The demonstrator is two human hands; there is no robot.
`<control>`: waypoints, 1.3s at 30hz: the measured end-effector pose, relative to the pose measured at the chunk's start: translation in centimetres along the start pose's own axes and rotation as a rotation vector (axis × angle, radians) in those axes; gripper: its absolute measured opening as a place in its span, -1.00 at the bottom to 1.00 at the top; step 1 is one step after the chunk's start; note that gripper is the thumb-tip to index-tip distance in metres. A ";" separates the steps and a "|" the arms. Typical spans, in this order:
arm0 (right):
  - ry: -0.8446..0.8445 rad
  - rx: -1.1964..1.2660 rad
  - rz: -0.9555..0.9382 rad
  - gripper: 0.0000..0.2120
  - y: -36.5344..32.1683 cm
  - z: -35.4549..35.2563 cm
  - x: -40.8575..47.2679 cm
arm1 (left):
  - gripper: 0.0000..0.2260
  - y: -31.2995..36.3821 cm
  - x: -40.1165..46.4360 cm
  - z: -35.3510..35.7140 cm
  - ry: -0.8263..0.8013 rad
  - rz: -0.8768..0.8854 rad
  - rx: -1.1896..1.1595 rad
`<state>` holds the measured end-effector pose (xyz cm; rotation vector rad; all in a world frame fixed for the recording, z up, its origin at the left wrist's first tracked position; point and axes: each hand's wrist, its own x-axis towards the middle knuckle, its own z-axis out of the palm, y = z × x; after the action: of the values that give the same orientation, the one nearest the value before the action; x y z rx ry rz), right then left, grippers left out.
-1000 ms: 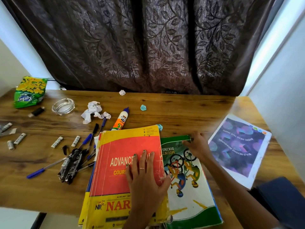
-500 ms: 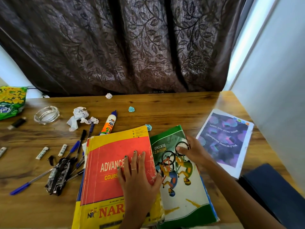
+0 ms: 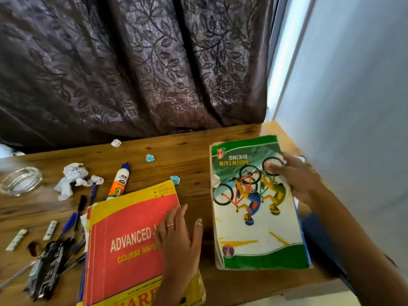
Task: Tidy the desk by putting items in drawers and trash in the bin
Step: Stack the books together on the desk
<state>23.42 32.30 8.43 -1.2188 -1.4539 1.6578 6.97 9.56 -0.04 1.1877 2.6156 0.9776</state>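
My left hand [image 3: 176,237] lies flat with straight fingers on the right edge of the red and yellow "Advanced" book [image 3: 128,244], which tops a stack at the desk's front. My right hand [image 3: 295,177] grips the right edge of the green and white "Mountain Biking" book [image 3: 254,217], thumb on its cover. That book lies apart from the red one, at the right end of the wooden desk [image 3: 189,151], and hides the purple sheet almost entirely. A strip of bare wood separates the two books.
Crumpled white paper [image 3: 70,180], two blue paper balls [image 3: 150,157] [image 3: 175,179], a small white ball [image 3: 116,142], a glue bottle [image 3: 119,184], several blue pens [image 3: 75,217], a black crumpled wrapper [image 3: 44,270], small white sticks [image 3: 50,230] and a glass ashtray [image 3: 19,181] litter the left half. A dark curtain hangs behind.
My right hand has slid the Mountain Biking book to the right, away from the red book and over the purple sheet. My left hand stayed on the red book. The view swung right.
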 end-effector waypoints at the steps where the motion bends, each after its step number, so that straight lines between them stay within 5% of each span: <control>1: 0.008 -0.050 0.040 -0.72 1.6 0.2 0.4 | -0.38 0.6 0.2 0.2 -0.019 0.038 -0.020; 5: 0.021 -0.323 0.158 -0.57 6.9 0.9 0.7 | -0.37 2.3 0.5 1.4 -0.169 0.175 0.042; 9: 0.346 -0.758 0.154 -0.40 8.6 -1.5 1.7 | -0.32 2.9 0.1 2.3 -0.330 0.242 0.207; 14: 0.423 -0.727 0.323 -0.22 8.0 -2.9 2.5 | -0.30 3.5 -0.6 3.1 -0.670 0.334 0.302; 18: 0.470 -0.415 0.406 -0.28 7.8 -2.7 3.4 | -0.22 3.5 -1.3 3.8 -0.783 0.349 0.329; 24: 0.420 -0.412 -0.059 -0.71 5.7 -2.0 2.2 | -0.21 3.3 -1.3 4.1 -0.748 0.340 0.332; 28: 0.519 -0.659 -0.399 -0.77 0.4 -1.6 0.7 | -0.21 2.9 -1.4 4.6 -0.739 0.331 0.306; 33: 0.499 -0.525 -0.522 -0.75 -4.4 -2.6 -1.3 | -0.23 3.1 -0.6 5.4 -0.682 0.332 0.240; 35: 0.393 -0.353 -0.464 -0.77 -4.3 -3.1 -2.1 | -0.31 3.3 0.1 6.0 -0.644 0.313 0.116; 39: 0.125 -0.099 -0.193 -0.87 -0.9 -2.5 -3.5 | -0.65 3.8 1.2 6.3 -0.382 -0.131 -0.759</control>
<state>26.98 30.35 10.19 -1.1723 -1.5384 1.3730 10.71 15.45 -2.55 0.8731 1.7394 1.3669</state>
